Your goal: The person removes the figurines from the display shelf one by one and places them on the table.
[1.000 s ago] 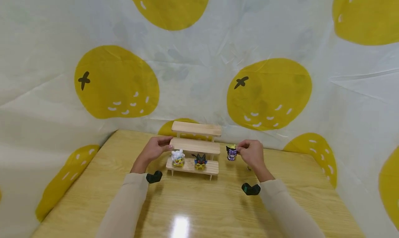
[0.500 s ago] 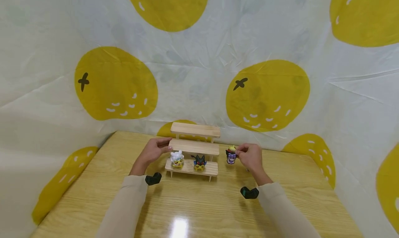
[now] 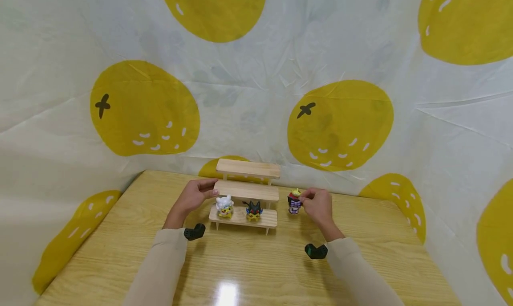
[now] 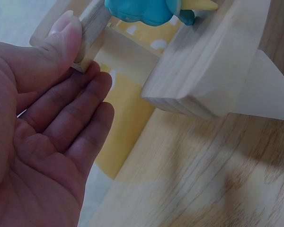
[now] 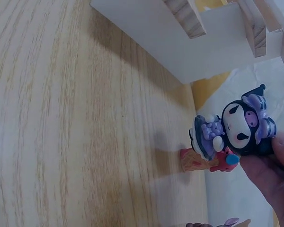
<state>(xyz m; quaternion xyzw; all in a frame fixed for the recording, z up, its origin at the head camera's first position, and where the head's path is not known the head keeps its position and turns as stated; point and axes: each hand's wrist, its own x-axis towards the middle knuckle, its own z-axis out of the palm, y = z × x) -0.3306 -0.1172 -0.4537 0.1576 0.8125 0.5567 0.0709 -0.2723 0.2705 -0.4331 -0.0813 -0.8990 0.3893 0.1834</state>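
In the head view my left hand [image 3: 193, 197] is at the left end of a three-tier wooden display stand [image 3: 246, 191]. Its thumb and fingers pinch the end of the middle shelf [image 4: 92, 35] in the left wrist view. My right hand [image 3: 318, 206] pinches a small figurine [image 5: 239, 125] by its black-hooded head; it has a white face and a purple bow. That figurine is tilted beside the stand's right side. On the bottom shelf sit a white-topped yellow figurine [image 3: 225, 206] and a black-eared yellow figurine [image 3: 254, 211].
Behind the held figurine stands a red-and-pink figure [image 5: 222, 161], partly hidden. A brownish object [image 5: 220, 224] shows at the right wrist view's bottom edge. A fabric sheet [image 3: 240, 96] printed with yellow fruit hangs behind the wooden table [image 3: 192, 270].
My right hand has lowered the hooded figurine slightly beside the stand, and more of the red figure behind it shows. The left hand keeps its place on the shelf. The head view has shifted slightly.
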